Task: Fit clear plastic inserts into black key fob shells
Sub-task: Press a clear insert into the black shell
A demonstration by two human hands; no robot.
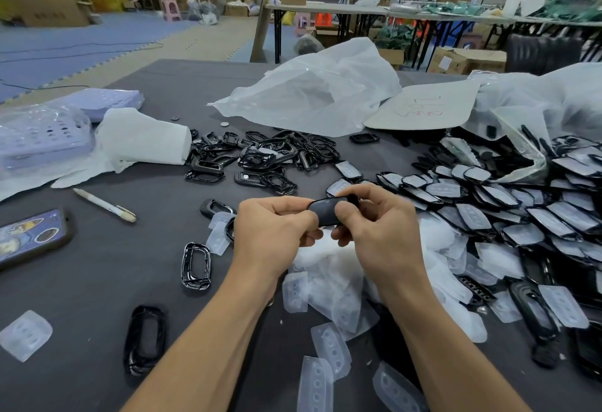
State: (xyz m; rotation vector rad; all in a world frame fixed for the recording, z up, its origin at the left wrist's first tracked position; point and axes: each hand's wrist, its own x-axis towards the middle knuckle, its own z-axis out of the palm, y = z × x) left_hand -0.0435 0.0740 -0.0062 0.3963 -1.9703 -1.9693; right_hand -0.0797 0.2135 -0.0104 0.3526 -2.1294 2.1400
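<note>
Left hand (273, 229) and right hand (371, 226) both pinch black shell (325, 211) between them; thumbs press insert flush, edges evenly, no twisting.

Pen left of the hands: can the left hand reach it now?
Likely yes, once freed: the left hand holds the black shell with the right hand; only low loose parts lie toward the pen.

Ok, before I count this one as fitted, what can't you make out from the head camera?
Head view: whether anything is seated inside the black shell; the left hand and right hand gripping it cover its ends and underside.
Head view: the phone is cut off by the left edge.
Head view: the red writing on the cardboard sheet is too blurred to read.
</note>
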